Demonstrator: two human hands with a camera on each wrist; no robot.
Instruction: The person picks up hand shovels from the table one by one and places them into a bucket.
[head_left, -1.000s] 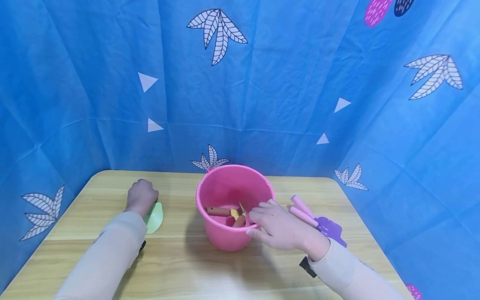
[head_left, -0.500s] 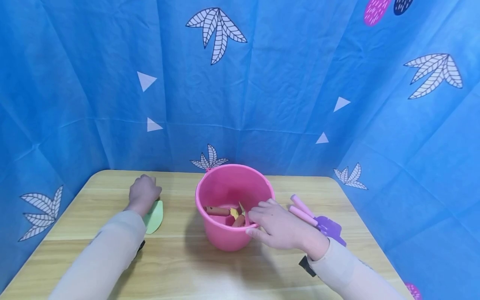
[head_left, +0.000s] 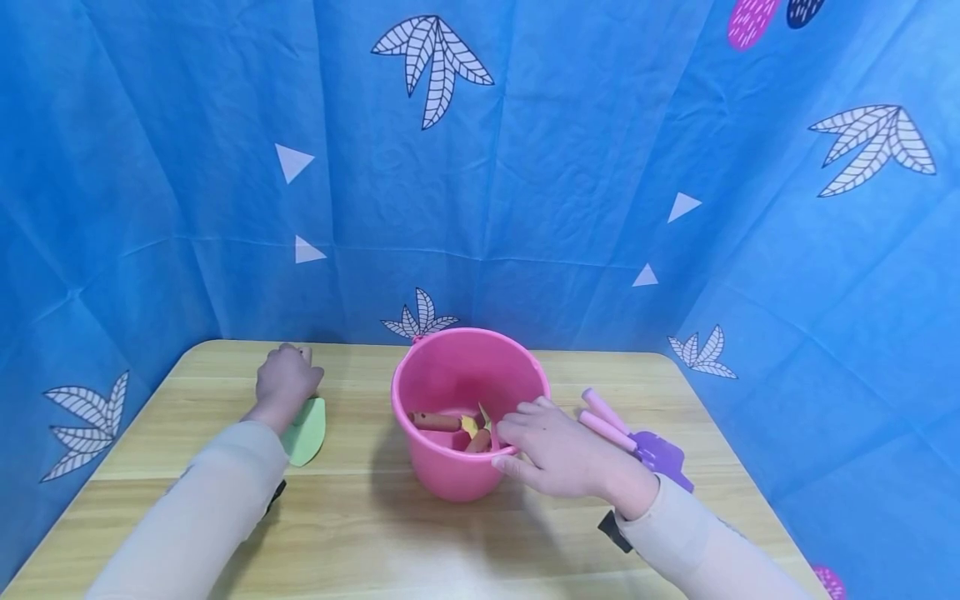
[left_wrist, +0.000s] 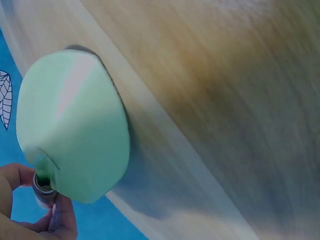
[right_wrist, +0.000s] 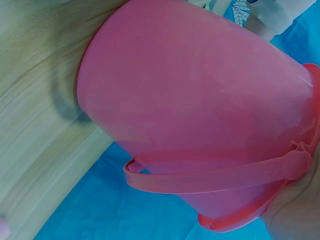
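Note:
On the left of the table, my left hand (head_left: 287,379) holds a small garden trowel by its handle, fingers and thumb around it just behind the metal collar. The trowel's light green blade (left_wrist: 82,125) points back toward me and casts a shadow on the wood; most of the handle is hidden. A pink bucket (head_left: 450,475) stands upright in the middle. Over its right rim lies my right hand (head_left: 551,450), gripping it with the fingers inside and the thumb outside. Small tools with brown wooden handles (head_left: 437,422) and yellow parts lie at the bucket's bottom.
To the right of the bucket lie purple toy shovels (head_left: 660,454) with pink handles. The bucket's pink carrying handle (right_wrist: 215,179) hangs down its side. A blue patterned cloth (head_left: 480,167) encloses the wooden table (head_left: 360,550) at the back and sides.
My left hand has shifted slightly toward the far edge and turned a little, the trowel moving slightly with it. My right hand and the bucket have stayed in place.

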